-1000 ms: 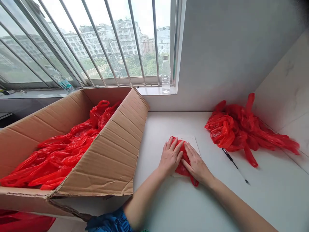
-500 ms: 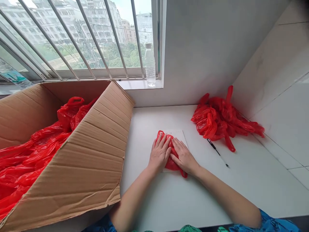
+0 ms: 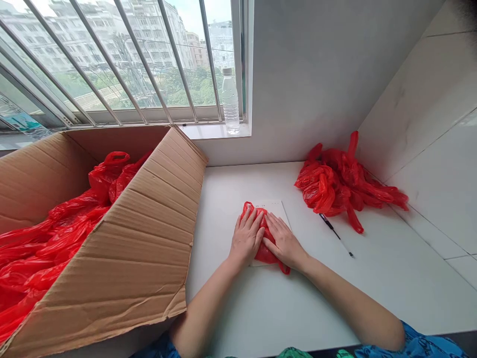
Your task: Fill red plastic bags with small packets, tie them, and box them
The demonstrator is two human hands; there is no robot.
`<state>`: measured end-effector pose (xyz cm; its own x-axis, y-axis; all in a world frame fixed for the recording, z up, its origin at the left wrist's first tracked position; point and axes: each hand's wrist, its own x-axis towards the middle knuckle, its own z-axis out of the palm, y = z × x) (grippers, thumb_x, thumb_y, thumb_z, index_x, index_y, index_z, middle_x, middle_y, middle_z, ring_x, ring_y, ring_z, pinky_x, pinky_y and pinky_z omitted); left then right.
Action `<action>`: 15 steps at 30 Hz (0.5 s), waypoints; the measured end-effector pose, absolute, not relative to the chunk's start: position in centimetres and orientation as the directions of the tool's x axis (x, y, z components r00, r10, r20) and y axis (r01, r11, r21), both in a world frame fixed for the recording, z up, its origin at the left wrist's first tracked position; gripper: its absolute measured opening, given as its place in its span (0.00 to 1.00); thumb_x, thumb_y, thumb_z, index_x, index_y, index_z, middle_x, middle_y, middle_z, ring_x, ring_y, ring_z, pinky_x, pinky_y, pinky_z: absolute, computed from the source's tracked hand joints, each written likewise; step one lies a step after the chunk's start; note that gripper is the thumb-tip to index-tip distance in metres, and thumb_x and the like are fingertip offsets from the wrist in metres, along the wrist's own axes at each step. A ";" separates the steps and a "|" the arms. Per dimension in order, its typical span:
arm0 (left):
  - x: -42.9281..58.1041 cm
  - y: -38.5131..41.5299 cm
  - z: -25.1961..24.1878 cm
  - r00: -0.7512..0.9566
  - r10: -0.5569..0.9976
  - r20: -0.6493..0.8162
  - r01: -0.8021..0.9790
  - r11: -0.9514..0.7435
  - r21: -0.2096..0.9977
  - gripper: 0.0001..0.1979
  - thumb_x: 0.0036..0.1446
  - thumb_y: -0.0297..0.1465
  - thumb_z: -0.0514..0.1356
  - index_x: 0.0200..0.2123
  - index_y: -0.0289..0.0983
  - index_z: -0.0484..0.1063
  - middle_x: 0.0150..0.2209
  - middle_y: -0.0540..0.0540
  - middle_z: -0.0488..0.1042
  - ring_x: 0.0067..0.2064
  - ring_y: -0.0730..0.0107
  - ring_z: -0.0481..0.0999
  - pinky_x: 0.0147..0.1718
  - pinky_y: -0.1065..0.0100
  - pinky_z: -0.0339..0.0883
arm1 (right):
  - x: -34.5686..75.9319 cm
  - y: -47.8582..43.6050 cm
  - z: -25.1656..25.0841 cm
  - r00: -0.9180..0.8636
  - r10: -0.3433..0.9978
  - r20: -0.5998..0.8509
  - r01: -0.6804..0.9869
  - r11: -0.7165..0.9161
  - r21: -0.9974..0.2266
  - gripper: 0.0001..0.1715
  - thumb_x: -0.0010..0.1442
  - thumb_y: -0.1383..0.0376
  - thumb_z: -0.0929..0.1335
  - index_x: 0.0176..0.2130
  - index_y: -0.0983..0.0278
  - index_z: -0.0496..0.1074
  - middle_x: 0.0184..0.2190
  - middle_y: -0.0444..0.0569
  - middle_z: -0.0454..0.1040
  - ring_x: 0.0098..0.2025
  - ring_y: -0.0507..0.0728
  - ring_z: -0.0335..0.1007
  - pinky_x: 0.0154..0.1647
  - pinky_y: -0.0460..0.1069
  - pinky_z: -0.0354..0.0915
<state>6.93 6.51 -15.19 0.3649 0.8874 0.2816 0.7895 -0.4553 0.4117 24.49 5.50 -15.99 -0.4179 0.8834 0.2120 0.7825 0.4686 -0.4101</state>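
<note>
A folded red plastic bag (image 3: 265, 251) lies on a white card (image 3: 276, 208) in the middle of the white counter (image 3: 372, 278). My left hand (image 3: 246, 238) lies flat on the bag's left part, fingers stretched out. My right hand (image 3: 283, 242) lies flat on its right part, fingers out as well. Both palms press the bag down, and only its top edge and a lower corner show.
A large open cardboard box (image 3: 149, 238) with several red bags (image 3: 55, 228) fills the left. A pile of red bags (image 3: 343, 184) sits at the back right, a black pen (image 3: 334, 232) beside it. A water bottle (image 3: 230, 102) stands on the window sill.
The view swung right and down over the first half second. My hands have stayed flat on the red bag throughout.
</note>
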 end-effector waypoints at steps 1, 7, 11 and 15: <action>6.9 6.5 -15.2 0.365 0.887 0.282 0.789 -0.456 0.412 0.25 0.72 0.36 0.42 0.69 0.44 0.52 0.71 0.51 0.51 0.72 0.63 0.46 0.70 0.50 0.43 | 24.5 5.5 -16.0 -0.419 0.883 0.213 0.782 0.470 -0.410 0.39 0.70 0.53 0.56 0.72 0.64 0.41 0.72 0.52 0.47 0.74 0.60 0.38 0.72 0.62 0.45; 6.9 6.6 -15.3 0.367 0.884 0.288 0.782 -0.461 0.419 0.25 0.72 0.36 0.43 0.69 0.44 0.52 0.71 0.50 0.51 0.72 0.62 0.47 0.70 0.50 0.44 | 24.5 5.5 -15.9 -0.420 0.882 0.213 0.787 0.471 -0.398 0.39 0.70 0.54 0.57 0.72 0.67 0.44 0.72 0.54 0.47 0.73 0.59 0.38 0.73 0.60 0.45; 6.9 6.6 -15.4 0.367 0.883 0.293 0.777 -0.464 0.425 0.25 0.72 0.36 0.43 0.69 0.45 0.52 0.71 0.49 0.52 0.72 0.62 0.47 0.70 0.50 0.43 | 24.4 5.5 -15.9 -0.417 0.881 0.222 0.790 0.473 -0.390 0.38 0.70 0.54 0.57 0.72 0.67 0.45 0.71 0.54 0.48 0.73 0.59 0.39 0.72 0.61 0.46; 6.9 6.7 -15.4 0.370 0.884 0.284 0.782 -0.462 0.418 0.25 0.72 0.37 0.42 0.69 0.44 0.52 0.71 0.50 0.51 0.72 0.62 0.47 0.70 0.50 0.43 | 24.5 5.5 -16.0 -0.422 0.880 0.218 0.790 0.475 -0.387 0.38 0.70 0.54 0.57 0.71 0.68 0.45 0.71 0.55 0.48 0.73 0.60 0.39 0.72 0.61 0.46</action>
<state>6.91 6.67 -15.44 0.3702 0.8843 0.2845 0.7822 -0.4620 0.4181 24.46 5.48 -16.01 -0.4219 0.8800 0.2182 0.7905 0.4749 -0.3867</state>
